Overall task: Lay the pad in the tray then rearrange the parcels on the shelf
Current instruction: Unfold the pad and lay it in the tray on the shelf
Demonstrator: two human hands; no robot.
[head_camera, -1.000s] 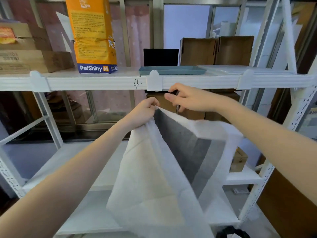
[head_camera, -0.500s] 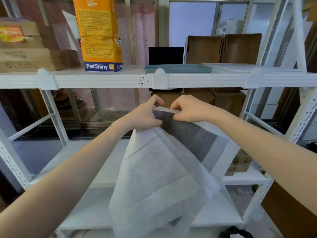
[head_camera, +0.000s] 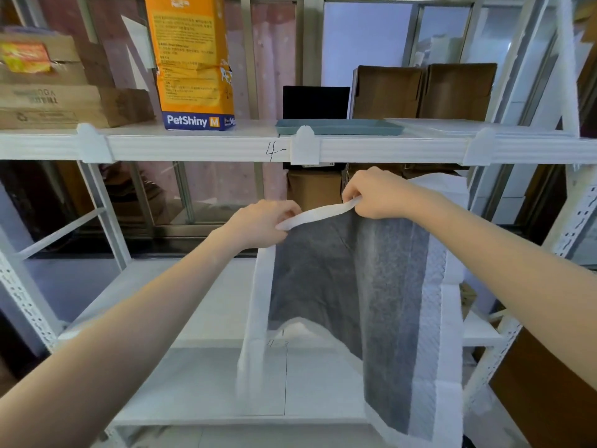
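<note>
Item: pad (head_camera: 352,286), hung open below the tray (head_camera: 339,127).
Your left hand (head_camera: 258,224) and right hand (head_camera: 378,195) each pinch its top edge, likely so it spreads flat for laying.

Two bare forearms come in from about seven and four o'clock, no sleeves, watch or rings on them, the left hand (head_camera: 258,225) and right hand (head_camera: 378,194) ungloved, with short, plain nails where they show.
</note>
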